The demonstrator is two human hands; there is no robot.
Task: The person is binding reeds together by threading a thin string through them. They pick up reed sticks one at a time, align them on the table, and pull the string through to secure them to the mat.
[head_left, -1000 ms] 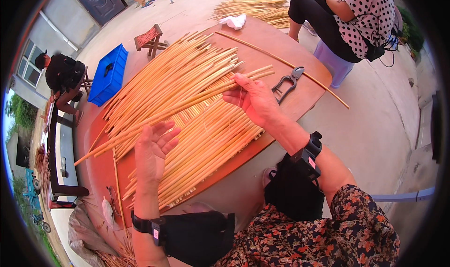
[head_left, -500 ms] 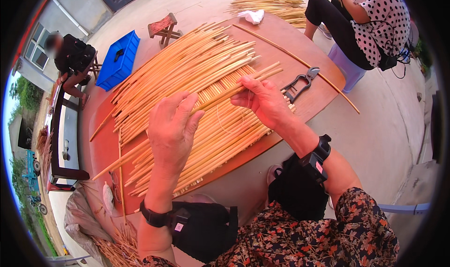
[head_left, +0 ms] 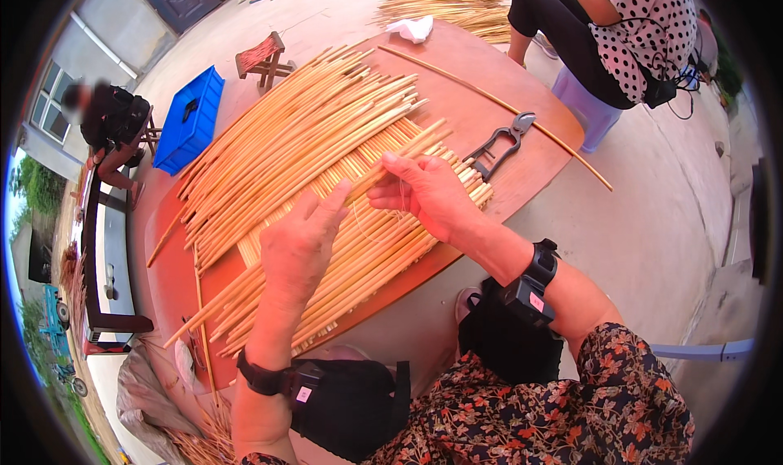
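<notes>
My right hand [head_left: 428, 196] pinches a pair of long tan reed stalks [head_left: 424, 135] between thumb and fingers, and a thin pale thread [head_left: 367, 228] loops down from it. Closed round the same stalks farther left is my left hand [head_left: 302, 241]; its palm side is partly hidden. Under both hands lies a reed mat [head_left: 318, 175] of closely set stalks, with loose reeds [head_left: 285, 126] heaped over its far side and more reeds [head_left: 367, 265] along its near side. Dark-handled pruning shears [head_left: 502, 145] rest right of the mat.
All this lies on a reddish-brown table [head_left: 530, 81]. A single long reed [head_left: 563, 143] crosses its right end, near a crumpled white cloth [head_left: 412, 29]. Beyond stand a blue crate [head_left: 189, 122] and a small stool [head_left: 265, 59]. One seated person [head_left: 620, 41] is at right, another [head_left: 114, 130] at left.
My hands have come closer together along the stalks. The right hand has shifted left toward the left one, and the whole view has swung slightly.
</notes>
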